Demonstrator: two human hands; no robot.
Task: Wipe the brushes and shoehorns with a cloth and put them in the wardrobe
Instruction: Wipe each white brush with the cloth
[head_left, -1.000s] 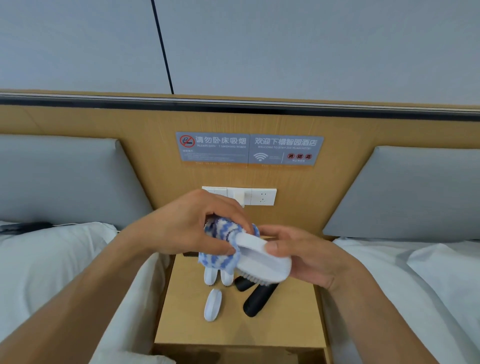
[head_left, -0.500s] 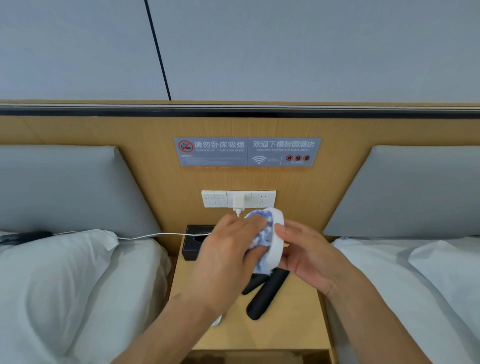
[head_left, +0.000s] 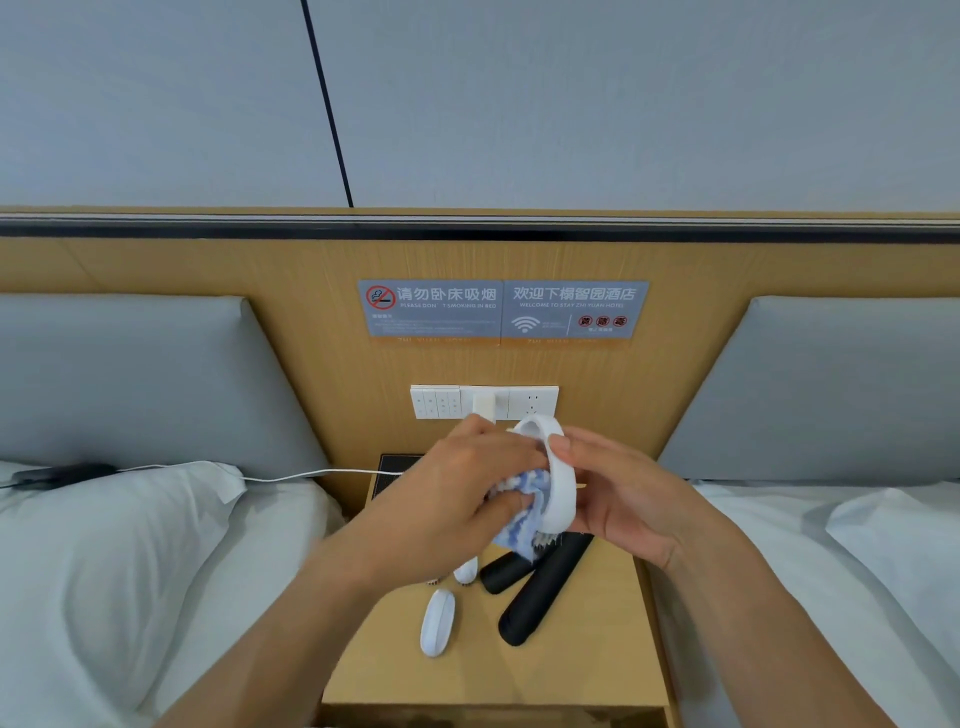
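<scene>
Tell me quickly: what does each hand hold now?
Left hand: grips the cloth.
Right hand: holds the white brush.

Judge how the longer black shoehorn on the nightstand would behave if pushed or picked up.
The longer black shoehorn looks like rigid moulded plastic, so probably stiff and light. Its rounded, smooth surface suggests it may slide or rock on the wooden nightstand rather than roll far. It leans against the shorter black shoehorn, so pushing likely shifts both.
</scene>
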